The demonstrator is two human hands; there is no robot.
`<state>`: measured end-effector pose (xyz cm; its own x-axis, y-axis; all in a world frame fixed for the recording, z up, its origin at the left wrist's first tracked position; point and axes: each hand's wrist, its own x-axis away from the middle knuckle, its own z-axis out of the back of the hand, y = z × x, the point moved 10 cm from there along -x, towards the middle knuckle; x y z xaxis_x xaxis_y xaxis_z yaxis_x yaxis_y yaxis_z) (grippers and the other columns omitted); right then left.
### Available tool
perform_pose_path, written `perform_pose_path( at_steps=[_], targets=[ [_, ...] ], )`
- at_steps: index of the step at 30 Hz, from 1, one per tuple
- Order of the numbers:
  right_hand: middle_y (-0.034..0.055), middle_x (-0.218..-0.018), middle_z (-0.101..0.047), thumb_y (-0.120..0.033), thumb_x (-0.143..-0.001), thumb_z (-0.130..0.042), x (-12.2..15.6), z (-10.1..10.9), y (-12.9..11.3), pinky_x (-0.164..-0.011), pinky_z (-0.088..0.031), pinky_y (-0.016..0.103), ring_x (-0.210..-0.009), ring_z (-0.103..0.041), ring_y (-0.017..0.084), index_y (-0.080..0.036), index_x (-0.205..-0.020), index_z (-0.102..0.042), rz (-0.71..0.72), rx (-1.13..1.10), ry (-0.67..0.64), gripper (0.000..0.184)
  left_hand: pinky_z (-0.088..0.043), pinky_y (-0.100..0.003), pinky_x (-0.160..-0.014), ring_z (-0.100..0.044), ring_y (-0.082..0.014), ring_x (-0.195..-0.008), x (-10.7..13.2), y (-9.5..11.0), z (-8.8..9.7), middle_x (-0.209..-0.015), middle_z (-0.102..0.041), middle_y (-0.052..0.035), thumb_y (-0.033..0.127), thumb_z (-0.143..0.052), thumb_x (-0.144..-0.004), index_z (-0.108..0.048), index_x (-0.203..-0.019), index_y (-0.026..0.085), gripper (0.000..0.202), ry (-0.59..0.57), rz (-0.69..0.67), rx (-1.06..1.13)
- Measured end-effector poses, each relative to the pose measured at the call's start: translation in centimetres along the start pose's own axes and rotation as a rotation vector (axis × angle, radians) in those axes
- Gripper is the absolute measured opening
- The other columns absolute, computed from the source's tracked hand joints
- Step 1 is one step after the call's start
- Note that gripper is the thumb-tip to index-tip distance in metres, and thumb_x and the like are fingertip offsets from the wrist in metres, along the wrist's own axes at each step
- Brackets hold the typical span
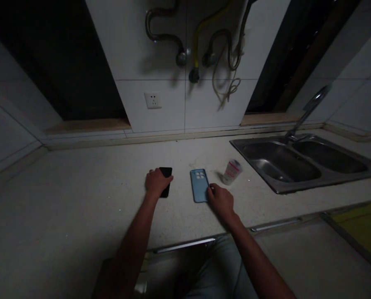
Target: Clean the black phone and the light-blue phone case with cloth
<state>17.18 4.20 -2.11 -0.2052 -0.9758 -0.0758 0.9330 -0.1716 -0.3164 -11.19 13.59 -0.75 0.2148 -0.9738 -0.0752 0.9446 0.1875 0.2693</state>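
A black smartphone [165,171] lies on the pale countertop, and my left hand [156,182] is closed around it from the left, thumb across its face. The hand covers much of the phone's left side. To the right of it rests a light blue phone case [199,187], flat, with camera cutouts near its far end. My right hand [221,201] has its fingers curled and closed at the case's right edge. Just beyond that hand, a clear plastic cup with a pink-red band [232,171] stands slightly tilted in view.
A steel double sink [278,161] with a chrome faucet [308,111] is set into the counter [88,187] at the right. On the tiled wall behind are a power socket [153,100], hoses and a yellow pipe [195,45]. The counter's front edge runs below my forearms.
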Motion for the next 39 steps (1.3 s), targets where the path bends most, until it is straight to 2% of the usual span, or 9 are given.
perform_pose_path(
  at_steps=[4,8,13,18,24,27,30,33,39],
  targets=[
    [0.0075,-0.097,-0.075,-0.038,-0.098,-0.041,0.3,0.0,-0.3,-0.066,-0.041,0.03,-0.088,-0.07,0.025,-0.023,-0.118,-0.066,0.018,0.029,0.012,0.035,-0.047,-0.043,-0.084,-0.059,-0.0396,-0.106,-0.5,-1.0,-0.3,-0.114,-0.06,-0.028,0.059,-0.072,-0.066,-0.059,-0.113,0.008,0.07,-0.065,0.028,0.119],
    [0.0067,-0.099,-0.075,-0.039,-0.098,-0.041,0.4,0.0,-0.1,-0.068,-0.042,0.029,-0.09,-0.07,0.024,-0.024,-0.119,-0.065,0.012,-0.003,0.009,0.036,-0.049,-0.038,-0.073,-0.064,-0.0326,-0.093,-0.3,-2.0,-0.9,-0.106,-0.066,-0.0199,0.044,-0.085,-0.054,-0.054,-0.112,0.014,0.072,-0.081,0.132,0.613],
    [0.0079,-0.099,-0.074,-0.04,-0.097,-0.041,0.4,-0.1,0.0,-0.069,-0.043,0.03,-0.089,-0.07,0.025,-0.023,-0.119,-0.066,0.012,0.001,0.0,0.037,-0.048,-0.029,-0.058,-0.059,-0.0163,-0.06,1.3,1.1,-4.4,-0.075,-0.065,-0.003,0.036,-0.087,-0.054,-0.06,-0.094,0.016,0.052,-0.407,0.222,1.516],
    [0.0102,-0.1,-0.073,-0.045,-0.097,-0.04,0.6,0.3,0.1,-0.077,-0.046,0.034,-0.093,-0.068,0.027,-0.02,-0.119,-0.066,0.02,-0.182,0.031,0.042,-0.052,-0.027,-0.067,-0.066,-0.0154,-0.068,2.7,3.6,-6.5,-0.084,-0.071,-0.0076,0.024,-0.07,-0.076,-0.065,-0.103,0.013,0.03,-0.575,0.433,1.967],
    [0.0145,-0.117,-0.066,-0.049,-0.089,-0.045,-0.8,-0.4,1.6,-0.09,-0.049,0.039,-0.101,-0.063,0.025,-0.012,-0.136,-0.052,-0.027,-0.823,0.146,0.06,-0.045,-0.06,-0.094,-0.065,-0.0346,-0.106,5.6,7.4,-6.5,-0.104,-0.07,-0.0189,0.043,-0.052,-0.088,-0.063,-0.112,0.01,0.042,-1.014,0.363,2.147],
    [0.0162,-0.138,-0.054,-0.042,-0.082,-0.052,-2.5,-1.3,1.2,-0.103,-0.044,0.043,-0.122,-0.055,0.027,-0.013,-0.141,-0.046,-0.079,-0.985,0.173,0.066,-0.041,-0.063,-0.096,-0.063,-0.0384,-0.109,7.2,8.8,-6.4,-0.106,-0.069,-0.0223,0.06,-0.046,-0.089,-0.063,-0.115,0.008,0.06,-1.198,0.334,2.102],
    [0.0148,-0.148,-0.044,-0.043,-0.084,-0.052,-4.0,-0.9,-1.2,-0.113,-0.034,0.046,-0.136,-0.043,0.027,-0.013,-0.145,-0.042,-0.027,-1.002,0.191,0.069,-0.041,-0.061,-0.097,-0.063,-0.0383,-0.11,7.8,9.6,-6.3,-0.108,-0.069,-0.0224,0.067,-0.041,-0.089,-0.062,-0.12,0.009,0.069,-1.248,0.301,2.094],
    [0.0179,-0.15,-0.042,-0.047,-0.092,-0.046,-4.5,-0.1,-5.8,-0.115,-0.032,0.046,-0.14,-0.039,0.027,-0.01,-0.149,-0.037,0.189,-0.899,0.136,0.069,-0.041,-0.055,-0.1,-0.063,-0.0365,-0.111,7.6,9.8,-6.3,-0.111,-0.068,-0.0221,0.069,-0.036,-0.09,-0.061,-0.123,0.008,0.074,-1.21,0.278,2.107],
    [0.0202,-0.153,-0.034,-0.037,-0.098,-0.044,-0.7,-1.6,-14.1,-0.119,-0.018,0.053,-0.146,-0.025,0.03,-0.005,-0.145,-0.042,0.727,-0.288,-0.002,0.057,-0.039,-0.047,-0.105,-0.063,-0.0306,-0.112,7.1,9.9,-6.6,-0.115,-0.067,-0.0195,0.072,-0.028,-0.09,-0.055,-0.132,0.009,0.08,-1.133,0.294,2.147]
  ],
)
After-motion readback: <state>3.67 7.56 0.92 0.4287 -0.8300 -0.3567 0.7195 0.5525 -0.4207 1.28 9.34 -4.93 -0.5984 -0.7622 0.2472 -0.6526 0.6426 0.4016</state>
